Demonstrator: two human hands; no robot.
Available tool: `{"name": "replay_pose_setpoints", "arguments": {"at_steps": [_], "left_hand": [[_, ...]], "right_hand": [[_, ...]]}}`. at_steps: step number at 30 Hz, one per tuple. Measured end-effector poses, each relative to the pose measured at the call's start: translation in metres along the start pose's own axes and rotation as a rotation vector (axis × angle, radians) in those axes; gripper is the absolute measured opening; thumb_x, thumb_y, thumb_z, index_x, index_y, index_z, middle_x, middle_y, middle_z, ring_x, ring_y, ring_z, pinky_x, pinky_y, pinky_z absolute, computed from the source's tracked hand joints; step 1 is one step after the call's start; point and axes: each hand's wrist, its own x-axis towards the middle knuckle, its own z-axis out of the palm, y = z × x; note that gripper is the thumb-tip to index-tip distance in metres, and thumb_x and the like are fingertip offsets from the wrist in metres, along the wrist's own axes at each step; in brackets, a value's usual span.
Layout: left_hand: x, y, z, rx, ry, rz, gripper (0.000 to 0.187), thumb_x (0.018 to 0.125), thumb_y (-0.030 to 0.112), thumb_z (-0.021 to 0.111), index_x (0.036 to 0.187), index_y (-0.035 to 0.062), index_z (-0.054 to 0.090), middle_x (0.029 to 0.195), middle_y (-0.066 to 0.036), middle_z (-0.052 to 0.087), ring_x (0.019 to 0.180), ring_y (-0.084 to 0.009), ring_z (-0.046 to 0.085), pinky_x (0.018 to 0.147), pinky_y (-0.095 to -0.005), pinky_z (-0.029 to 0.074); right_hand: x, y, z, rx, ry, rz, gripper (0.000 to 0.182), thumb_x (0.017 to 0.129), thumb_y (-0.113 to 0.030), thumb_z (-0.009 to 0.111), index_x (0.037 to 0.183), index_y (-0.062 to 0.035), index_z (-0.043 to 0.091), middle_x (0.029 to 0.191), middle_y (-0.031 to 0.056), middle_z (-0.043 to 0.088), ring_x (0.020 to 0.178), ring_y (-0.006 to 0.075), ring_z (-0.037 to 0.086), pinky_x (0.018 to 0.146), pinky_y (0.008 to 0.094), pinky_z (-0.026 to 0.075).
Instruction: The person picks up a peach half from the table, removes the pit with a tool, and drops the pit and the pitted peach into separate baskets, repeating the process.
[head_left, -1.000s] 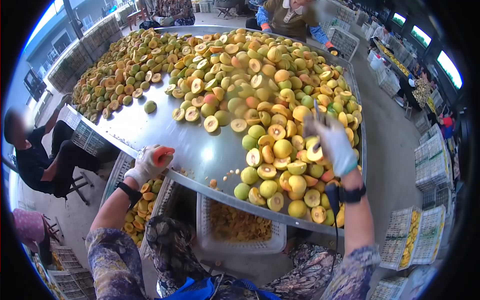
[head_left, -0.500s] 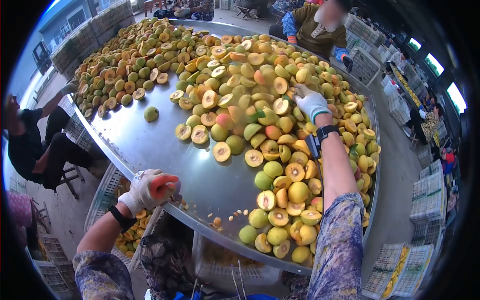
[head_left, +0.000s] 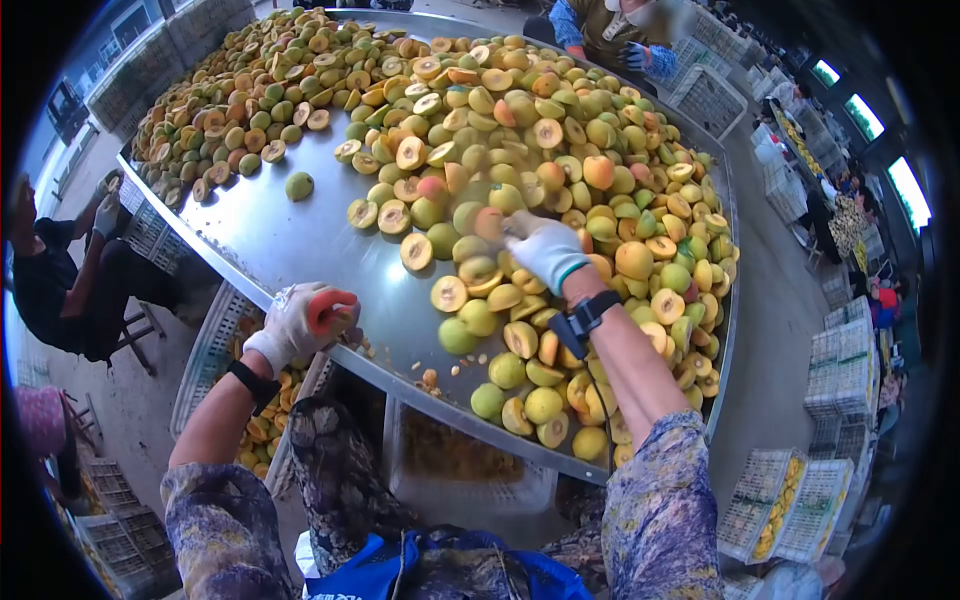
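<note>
A large heap of halved yellow peaches (head_left: 597, 172), many showing brown pits or pit hollows, covers much of a metal table (head_left: 330, 250). My right hand (head_left: 548, 252), in a white glove, reaches into the heap, its fingers curled against a reddish peach half (head_left: 488, 225); motion smears the fingertips. At the table's near left edge my left hand (head_left: 300, 325), also gloved, is closed around an orange-red curved object (head_left: 328, 310) whose kind I cannot make out. Loose pits and scraps (head_left: 430, 378) lie on the metal near the front edge.
Below the table's left edge stands a crate (head_left: 215, 355) of peach halves. A white bin (head_left: 470, 480) with brown contents sits under the front edge. One person (head_left: 75, 260) sits at left, another (head_left: 610, 35) across the table. Stacked crates (head_left: 840, 365) stand at right.
My right hand has moved toward me and left through the heap, and peach halves near it have shifted. My left hand keeps its grip near the edge. The view has tilted downward.
</note>
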Motion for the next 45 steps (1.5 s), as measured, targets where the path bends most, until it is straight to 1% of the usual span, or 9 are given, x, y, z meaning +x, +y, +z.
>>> {"name": "replay_pose_setpoints", "arguments": {"at_steps": [3, 9, 13, 17, 26, 29, 33, 38, 45], "left_hand": [[-0.001, 0.000, 0.001, 0.010, -0.007, -0.018, 0.020, 0.087, 0.020, 0.071, 0.104, 0.0111, 0.077, 0.086, -0.013, 0.071, 0.082, -0.0358, 0.069, 0.074, -0.0441, 0.056], [-0.001, -0.001, 0.004, 0.098, -0.017, -0.080, 0.025, 0.084, 0.025, 0.074, 0.105, 0.0103, 0.076, 0.091, -0.014, 0.073, 0.087, -0.0377, 0.070, 0.077, -0.0454, 0.057], [-0.002, -0.010, 0.011, 0.044, 0.004, -0.034, 0.025, 0.083, 0.024, 0.074, 0.104, 0.0088, 0.075, 0.090, -0.015, 0.072, 0.086, -0.0386, 0.069, 0.077, -0.0455, 0.056], [-0.002, -0.012, 0.008, 0.048, -0.017, -0.023, 0.027, 0.084, 0.023, 0.074, 0.106, 0.0083, 0.075, 0.092, -0.015, 0.072, 0.088, -0.0390, 0.069, 0.078, -0.0456, 0.056], [-0.002, -0.008, 0.006, 0.048, -0.010, -0.032, 0.023, 0.085, 0.020, 0.072, 0.104, 0.0079, 0.075, 0.093, -0.015, 0.072, 0.087, -0.0384, 0.069, 0.078, -0.0451, 0.056], [0.003, -0.009, 0.006, 0.062, -0.008, -0.015, 0.023, 0.085, 0.020, 0.071, 0.104, 0.0076, 0.075, 0.093, -0.016, 0.072, 0.087, -0.0384, 0.069, 0.077, -0.0450, 0.056], [0.001, -0.011, 0.007, 0.040, -0.023, -0.034, 0.025, 0.087, 0.026, 0.072, 0.106, 0.0097, 0.075, 0.096, -0.016, 0.073, 0.091, -0.0391, 0.070, 0.079, -0.0458, 0.057], [0.002, -0.010, 0.003, 0.048, -0.043, -0.061, 0.025, 0.087, 0.025, 0.072, 0.106, 0.0098, 0.075, 0.096, -0.016, 0.073, 0.089, -0.0388, 0.070, 0.079, -0.0459, 0.057], [0.003, -0.007, 0.006, 0.032, -0.056, -0.078, 0.028, 0.085, 0.026, 0.073, 0.107, 0.0086, 0.074, 0.095, -0.016, 0.073, 0.091, -0.0383, 0.071, 0.080, -0.0458, 0.057]], "right_hand": [[-0.029, -0.015, 0.061, 0.347, -0.031, -0.141, 0.045, 0.096, -0.052, 0.061, 0.123, -0.0159, 0.067, 0.112, 0.0206, 0.074, 0.109, 0.0403, 0.069, 0.095, 0.0486, 0.054], [-0.097, -0.039, 0.024, 0.116, 0.008, -0.197, 0.039, 0.095, -0.049, 0.063, 0.120, -0.0199, 0.066, 0.109, 0.0159, 0.075, 0.103, 0.0398, 0.070, 0.090, 0.0513, 0.055], [-0.048, 0.079, -0.064, 0.026, 0.481, -0.016, 0.037, 0.098, -0.045, 0.060, 0.100, -0.0102, 0.070, 0.101, 0.0207, 0.074, 0.098, 0.0437, 0.070, 0.084, 0.0526, 0.056], [-0.026, 0.158, -0.093, -0.335, 0.169, 0.441, 0.053, 0.097, -0.055, 0.050, 0.123, -0.0129, 0.069, 0.121, 0.0251, 0.070, 0.114, 0.0444, 0.066, 0.099, 0.0511, 0.052], [-0.051, 0.062, -0.022, 0.330, -0.009, 0.022, 0.040, 0.096, -0.045, 0.067, 0.119, -0.0120, 0.071, 0.116, 0.0175, 0.074, 0.109, 0.0395, 0.068, 0.096, 0.0419, 0.053], [-0.048, -0.006, -0.031, 0.140, -0.072, -0.128, 0.035, 0.094, -0.043, 0.068, 0.119, -0.0180, 0.072, 0.115, 0.0163, 0.074, 0.107, 0.0371, 0.070, 0.094, 0.0422, 0.054], [0.042, 0.061, -0.069, 0.117, 0.324, -0.129, 0.044, 0.094, -0.049, 0.064, 0.120, -0.0146, 0.071, 0.111, 0.0193, 0.074, 0.106, 0.0398, 0.070, 0.093, 0.0472, 0.054], [0.088, 0.113, -0.054, -0.155, 0.199, 0.241, 0.054, 0.097, -0.058, 0.058, 0.131, -0.0172, 0.066, 0.122, 0.0259, 0.070, 0.119, 0.0447, 0.063, 0.101, 0.0498, 0.049], [0.009, 0.090, -0.007, -0.092, 0.070, -0.062, 0.043, 0.093, -0.048, 0.068, 0.123, -0.0186, 0.071, 0.115, 0.0166, 0.074, 0.109, 0.0387, 0.069, 0.095, 0.0438, 0.055]]}}
